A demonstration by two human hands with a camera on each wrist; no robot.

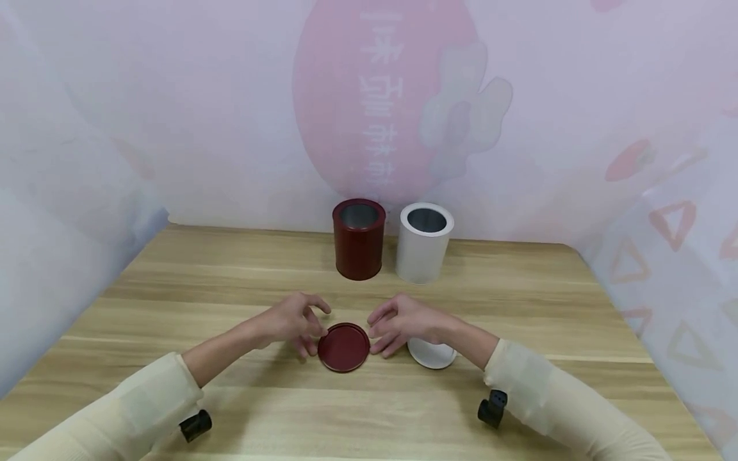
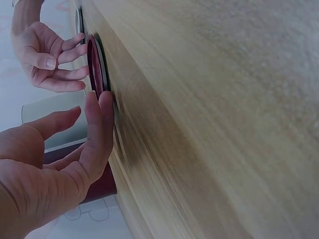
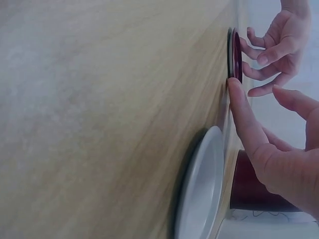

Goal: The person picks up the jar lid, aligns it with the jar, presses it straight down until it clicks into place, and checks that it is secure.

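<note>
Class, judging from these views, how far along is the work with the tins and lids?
Done: nothing is closed; the red tin and white tin stand open at the back of the table. In hand: the left hand and right hand flank the red lid, fingertips at its rim, the lid lying flat. Left: both lids, including the white lid lying by the right wrist.

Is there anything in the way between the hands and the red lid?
Nothing visible. The left hand and right hand sit on either side of the red lid, fingertips at its rim. The white lid lies to the right, partly under the right hand, not between either hand and the red lid.
</note>
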